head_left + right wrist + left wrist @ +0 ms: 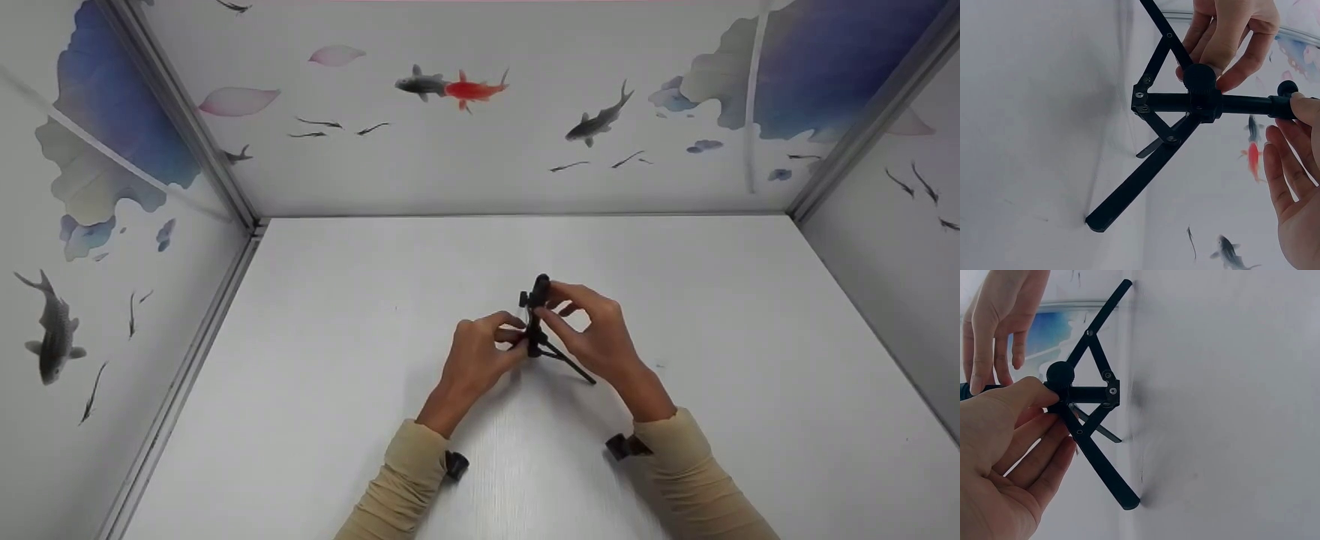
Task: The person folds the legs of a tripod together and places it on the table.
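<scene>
A small black tripod (541,291) stands upright on the white table with its hinged legs (1107,467) spread. My left hand (474,358) holds it low down, thumb and fingers at the hub beside a large round knob (1199,77). Higher up, my right hand (604,334) pinches the collar (1280,107) of the centre post, close to a smaller knob (1287,88). Leg tips touch the table in both wrist views. The post's top end lies outside the right wrist view.
The white tabletop (337,300) is bounded by upright panels at the back and sides. Fish, petals and blue leaf shapes are printed on the back panel (450,165). Small black devices (456,465) sit at both cuffs.
</scene>
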The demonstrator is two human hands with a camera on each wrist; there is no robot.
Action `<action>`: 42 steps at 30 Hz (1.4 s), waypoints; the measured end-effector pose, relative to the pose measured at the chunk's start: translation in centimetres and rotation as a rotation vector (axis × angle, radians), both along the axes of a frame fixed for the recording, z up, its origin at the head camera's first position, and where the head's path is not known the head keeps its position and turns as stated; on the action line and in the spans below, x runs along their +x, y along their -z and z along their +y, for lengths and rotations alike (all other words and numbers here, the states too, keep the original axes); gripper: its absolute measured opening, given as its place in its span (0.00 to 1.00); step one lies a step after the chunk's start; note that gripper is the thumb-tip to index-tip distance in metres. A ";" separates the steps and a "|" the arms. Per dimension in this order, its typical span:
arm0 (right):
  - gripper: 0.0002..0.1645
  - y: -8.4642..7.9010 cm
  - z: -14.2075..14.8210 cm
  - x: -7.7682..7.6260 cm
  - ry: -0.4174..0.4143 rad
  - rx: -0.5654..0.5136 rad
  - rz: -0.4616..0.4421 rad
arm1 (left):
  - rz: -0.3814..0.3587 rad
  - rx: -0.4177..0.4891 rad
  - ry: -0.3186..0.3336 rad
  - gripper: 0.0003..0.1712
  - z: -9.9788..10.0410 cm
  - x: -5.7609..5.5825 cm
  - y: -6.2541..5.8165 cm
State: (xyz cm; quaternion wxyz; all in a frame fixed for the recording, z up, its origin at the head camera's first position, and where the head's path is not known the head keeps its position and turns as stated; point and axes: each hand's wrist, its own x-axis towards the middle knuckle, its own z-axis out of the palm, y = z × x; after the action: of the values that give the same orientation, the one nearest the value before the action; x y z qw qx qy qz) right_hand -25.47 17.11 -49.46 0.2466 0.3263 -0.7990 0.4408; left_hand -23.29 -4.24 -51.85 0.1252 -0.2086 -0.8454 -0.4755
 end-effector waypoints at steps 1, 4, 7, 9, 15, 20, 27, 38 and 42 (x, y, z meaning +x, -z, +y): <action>0.23 0.0 0.0 0.0 0.001 -0.001 0.000 | -0.001 0.001 0.000 0.08 0.0 0.0 0.0; 0.23 0.0 0.0 0.0 0.004 -0.003 0.007 | -0.006 -0.007 -0.010 0.09 0.0 0.0 -0.1; 0.24 0.1 0.0 0.0 0.005 -0.002 0.011 | -0.003 -0.019 -0.017 0.09 0.0 0.0 -0.1; 0.24 0.0 0.0 0.0 0.004 -0.002 0.009 | 0.002 -0.018 -0.016 0.09 0.0 0.0 -0.1; 0.23 -0.2 0.0 0.1 -0.006 -0.013 0.010 | 0.023 -0.021 -0.012 0.08 0.0 0.0 -0.1; 0.24 -0.1 0.0 0.0 -0.007 -0.014 0.017 | 0.023 -0.023 -0.016 0.08 0.0 0.0 -0.1; 0.23 -0.1 0.1 0.0 -0.001 -0.002 0.007 | 0.029 -0.017 -0.019 0.08 -0.1 0.0 -0.2; 0.23 -0.2 0.0 0.1 0.001 -0.006 -0.006 | 0.048 -0.015 -0.030 0.08 0.0 0.1 -0.5; 0.23 -0.2 0.0 0.1 -0.001 -0.012 -0.005 | 0.053 -0.011 -0.030 0.08 0.0 0.2 -0.5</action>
State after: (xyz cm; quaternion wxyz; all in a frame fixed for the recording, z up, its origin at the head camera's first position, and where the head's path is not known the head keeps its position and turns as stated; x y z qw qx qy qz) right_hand -25.34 17.11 -49.24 0.2463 0.3240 -0.7967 0.4468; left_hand -23.12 -4.23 -51.37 0.1534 -0.2093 -0.8473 -0.4634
